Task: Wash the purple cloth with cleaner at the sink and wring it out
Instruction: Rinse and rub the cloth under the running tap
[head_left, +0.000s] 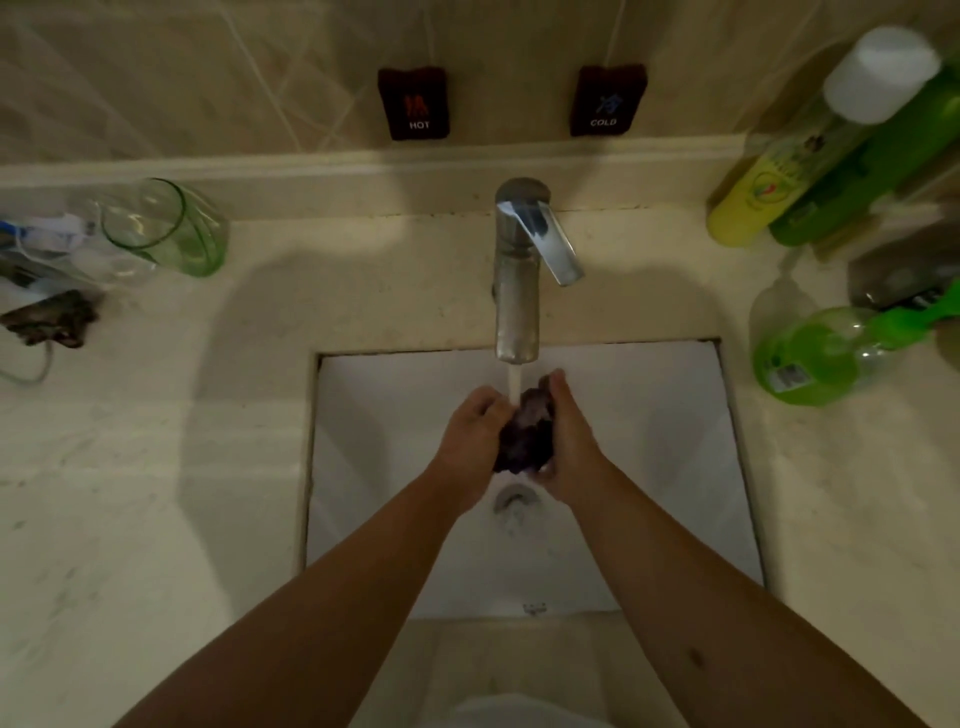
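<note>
The purple cloth (527, 434) is bunched up and wet, held between both hands over the white sink (649, 441). My left hand (470, 441) grips its left side with curled fingers. My right hand (569, 441) grips its right side, fingers wrapped round the far edge. A thin stream of water (514, 383) runs from the steel faucet (517, 291) onto the top of the cloth. The drain (514, 500) lies just below the hands. A green cleaner bottle (821, 353) lies on its side on the counter at the right.
A green-tinted glass (166, 228) lies tipped at the back left beside clutter and a dark rag (52, 318). Tall yellow and green bottles (810, 171) stand at the back right. Hot and cold tags (415, 104) hang on the tiled wall. Beige counter (156, 467) surrounds the sink.
</note>
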